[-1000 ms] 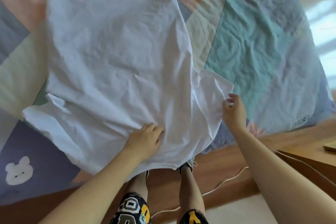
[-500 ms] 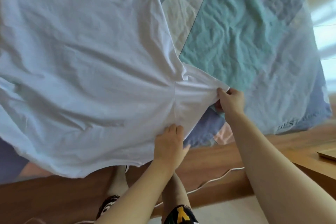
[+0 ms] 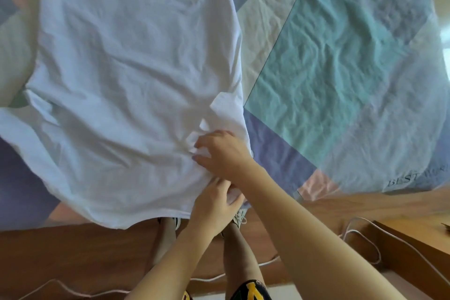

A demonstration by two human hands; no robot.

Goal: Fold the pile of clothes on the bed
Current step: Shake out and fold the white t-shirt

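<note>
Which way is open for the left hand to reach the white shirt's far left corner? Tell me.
Probably none without letting go: the left hand holds the white shirt at its near right edge, under the right hand. The far left corner lies across the whole spread shirt, unblocked but distant.

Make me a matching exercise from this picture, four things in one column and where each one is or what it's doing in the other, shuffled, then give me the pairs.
Things
1. white T-shirt
2. right hand
3. left hand
4. white cable

Places or states
A. lies on the wooden floor beside the bed
B. spread on the patchwork bed cover
C. pinches bunched cloth on the shirt, further up the bed
D. grips the shirt's near edge at the bed's edge

Pairs: 1-B, 2-C, 3-D, 4-A
</note>
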